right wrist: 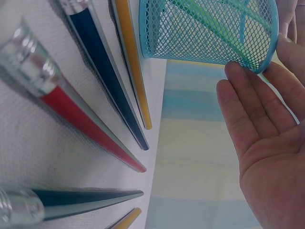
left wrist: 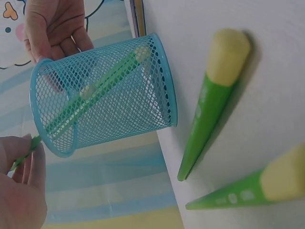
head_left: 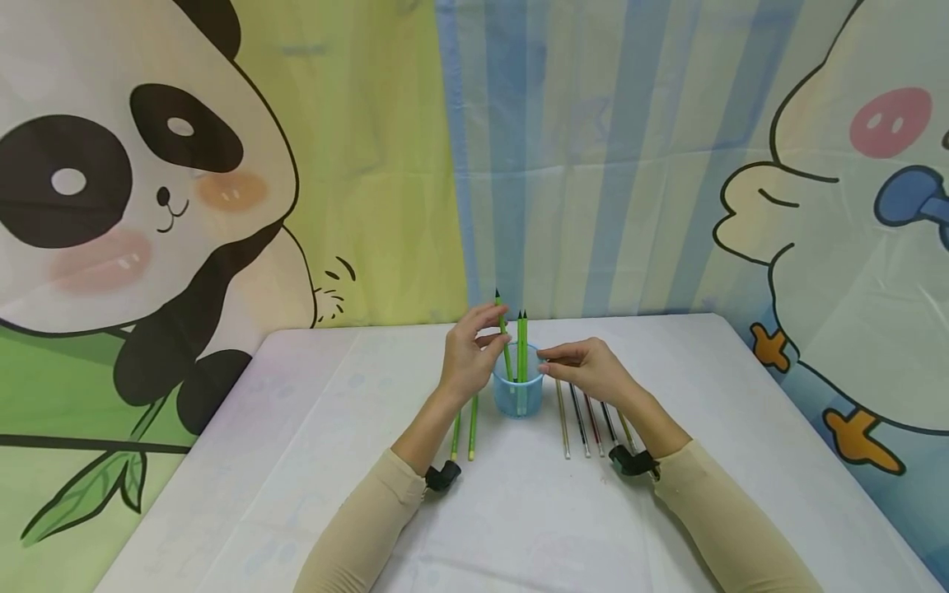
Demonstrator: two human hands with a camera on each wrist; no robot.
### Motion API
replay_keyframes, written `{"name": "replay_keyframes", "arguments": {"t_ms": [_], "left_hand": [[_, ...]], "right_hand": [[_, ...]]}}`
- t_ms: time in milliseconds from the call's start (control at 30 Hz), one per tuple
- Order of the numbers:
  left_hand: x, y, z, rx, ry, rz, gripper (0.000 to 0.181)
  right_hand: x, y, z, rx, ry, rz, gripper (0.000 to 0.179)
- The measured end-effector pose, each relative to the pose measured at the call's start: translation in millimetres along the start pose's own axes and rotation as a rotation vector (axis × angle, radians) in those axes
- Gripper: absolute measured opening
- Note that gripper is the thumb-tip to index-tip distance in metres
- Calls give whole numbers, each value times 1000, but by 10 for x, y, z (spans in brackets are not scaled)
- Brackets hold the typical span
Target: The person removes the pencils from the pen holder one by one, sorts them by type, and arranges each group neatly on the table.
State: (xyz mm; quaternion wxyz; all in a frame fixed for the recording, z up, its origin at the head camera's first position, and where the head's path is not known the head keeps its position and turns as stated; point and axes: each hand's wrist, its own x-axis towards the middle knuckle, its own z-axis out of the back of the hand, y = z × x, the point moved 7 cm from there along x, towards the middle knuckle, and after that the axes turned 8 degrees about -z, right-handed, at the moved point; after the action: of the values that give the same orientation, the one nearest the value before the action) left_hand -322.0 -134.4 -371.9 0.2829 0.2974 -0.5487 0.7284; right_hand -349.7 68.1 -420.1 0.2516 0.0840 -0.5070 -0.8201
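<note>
A light blue mesh pencil cup [head_left: 519,399] stands upright on the table, with green pencils [head_left: 522,346] leaning inside, points up. My left hand [head_left: 472,350] pinches another green pencil [head_left: 499,309] near its dark point; its lower part is within the cup. At the cup's right side, my right hand [head_left: 589,366] holds the rim between thumb and fingers. In the right wrist view its other fingertips [right wrist: 233,71] lie against the mesh near the rim. Two more green pencils [left wrist: 209,105] with yellowish ends lie on the table beneath my left wrist.
Right of the cup, several slim pencils with silvery ends, among them a red one [right wrist: 90,126], a dark blue one [right wrist: 102,62] and a yellow one [right wrist: 133,62], lie side by side under my right forearm. A white cloth covers the table [head_left: 296,494]. Behind hangs a printed curtain [head_left: 593,165].
</note>
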Motion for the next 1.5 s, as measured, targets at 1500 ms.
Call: {"name": "replay_keyframes", "arguments": {"t_ms": [1500], "left_hand": [[120, -349, 659, 58, -131, -18, 48]], "right_hand": [[-19, 3, -3, 8, 15, -28, 39]]}}
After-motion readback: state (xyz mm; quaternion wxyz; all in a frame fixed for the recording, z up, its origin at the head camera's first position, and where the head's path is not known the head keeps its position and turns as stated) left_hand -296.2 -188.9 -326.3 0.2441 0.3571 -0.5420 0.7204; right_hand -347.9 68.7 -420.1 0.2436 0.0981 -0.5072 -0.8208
